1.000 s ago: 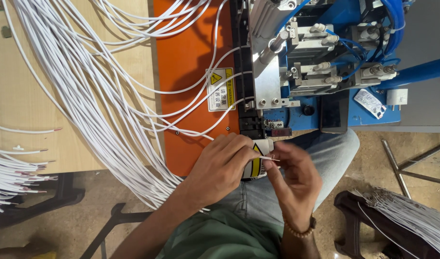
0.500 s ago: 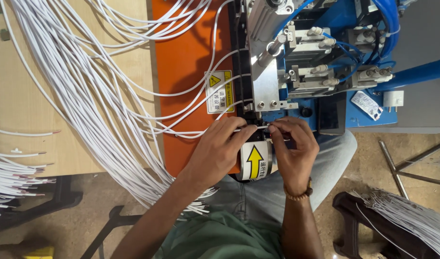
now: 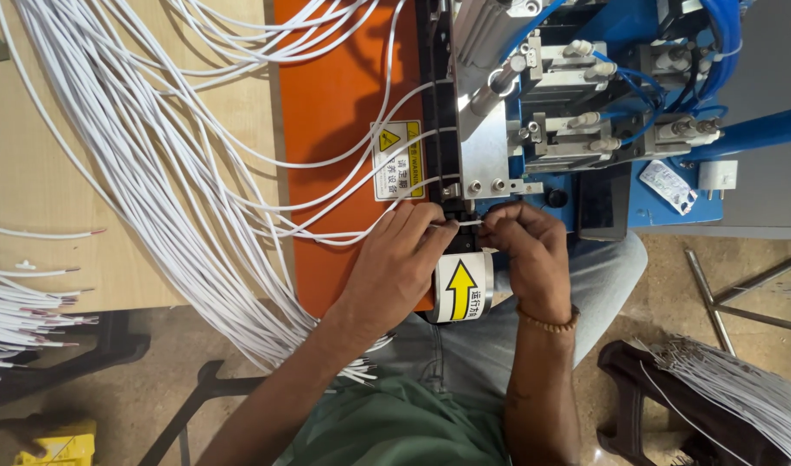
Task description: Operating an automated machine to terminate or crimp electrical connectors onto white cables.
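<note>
Landmark: the yellow-arrow label (image 3: 462, 289) on the machine's front edge; everything below is placed relative to it.
Left hand: my left hand (image 3: 401, 259) is sitting just left of the arrow label, fingers pressed together, thumb and forefinger pinching the white wire (image 3: 467, 223).
Right hand: my right hand (image 3: 525, 252) is sitting just right of the label, fingers curled in, fingertips pinching the same wire from the other side.
Wire: it is running straight between my two pinches, directly above the arrow label, right at the black slot of the machine. Cannot tell if the tip is inside the slot.
Machine: the blue and grey machine head (image 3: 576, 112) is sitting above and to the right of the label, with cylinders and blue hoses on it.
Orange panel: the orange panel (image 3: 343, 112) is lying above-left of the label, with a yellow warning sticker (image 3: 398, 160) straight above my left hand.
Loose wires: a big fan of white wires (image 3: 154, 173) is spreading far left of the label over the wooden bench (image 3: 33, 173).
Finished bundle: another wire bundle (image 3: 740, 393) is lying low right of the label on a dark stool.
Wrist: a bead bracelet (image 3: 551, 323) is sitting on my right wrist, just below-right of the label.
</note>
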